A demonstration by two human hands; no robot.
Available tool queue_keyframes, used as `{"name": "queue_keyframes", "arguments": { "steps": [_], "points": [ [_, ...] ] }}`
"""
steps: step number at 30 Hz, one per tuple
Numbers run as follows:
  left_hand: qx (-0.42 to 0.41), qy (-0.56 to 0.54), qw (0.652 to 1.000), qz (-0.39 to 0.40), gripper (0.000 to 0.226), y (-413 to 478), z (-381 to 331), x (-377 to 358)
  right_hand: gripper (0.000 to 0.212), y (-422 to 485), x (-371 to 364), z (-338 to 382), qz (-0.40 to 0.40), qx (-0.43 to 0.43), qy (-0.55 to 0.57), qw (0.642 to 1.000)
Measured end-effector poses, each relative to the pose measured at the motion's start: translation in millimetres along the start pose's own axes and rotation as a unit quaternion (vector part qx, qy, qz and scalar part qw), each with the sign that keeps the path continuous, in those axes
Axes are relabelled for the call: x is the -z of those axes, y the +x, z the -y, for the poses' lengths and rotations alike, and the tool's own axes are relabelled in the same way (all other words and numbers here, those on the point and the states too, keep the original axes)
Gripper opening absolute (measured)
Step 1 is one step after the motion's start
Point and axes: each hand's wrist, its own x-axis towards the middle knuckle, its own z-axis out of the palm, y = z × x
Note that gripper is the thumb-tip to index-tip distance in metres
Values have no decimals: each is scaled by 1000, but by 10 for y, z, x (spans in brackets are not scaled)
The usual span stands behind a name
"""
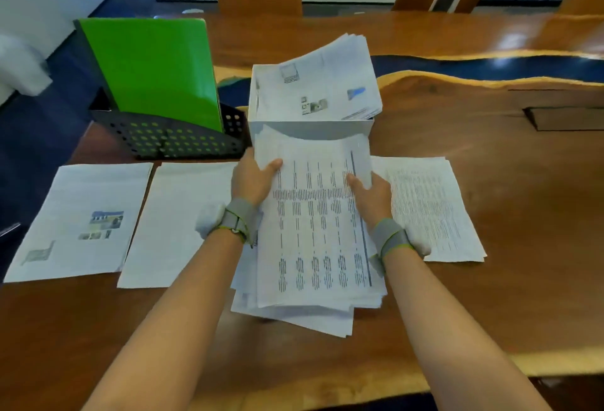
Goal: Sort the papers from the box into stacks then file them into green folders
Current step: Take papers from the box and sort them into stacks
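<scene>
Both hands hold a thick bundle of printed papers [313,234] in front of me, its top sheet covered in table columns. My left hand [253,178] grips the bundle's left edge with the thumb on top. On the right edge my right hand [371,193] grips it the same way. Just behind the bundle stands a white box [310,128] with more papers [327,84] sticking out of it. Three sorted stacks lie flat on the table: one with pictures [81,221] at the left, a plain one [183,221] beside it, a text one [431,208] at the right.
Green folders [153,70] stand upright in a black perforated rack [170,141] at the back left, next to the box. The wooden table [506,214] has a blue resin strip across its far part and a dark recessed slot [565,118] at the right.
</scene>
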Motion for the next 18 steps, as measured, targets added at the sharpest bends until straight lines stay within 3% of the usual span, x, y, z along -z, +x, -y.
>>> {"name": "queue_keyframes", "arguments": {
  "steps": [5, 7, 11, 14, 18],
  "points": [
    [83, 34, 995, 52, 50, -254, 590, -276, 50, -233, 8, -500, 23, -49, -21, 998],
    [94, 41, 993, 62, 51, -320, 708, -341, 50, -252, 3, -572, 21, -47, -41, 998],
    [32, 140, 989, 36, 67, -521, 921, -360, 52, -293, 23, -734, 14, -28, -129, 991],
    [24, 177, 983, 33, 63, -710, 1072, -362, 63, -392, 105, -894, 17, 21, -307, 951],
    [82, 169, 980, 59, 68, -872, 1136, -485, 76, -551, 20, -1135, 150, 68, -508, 846]
  ]
}}
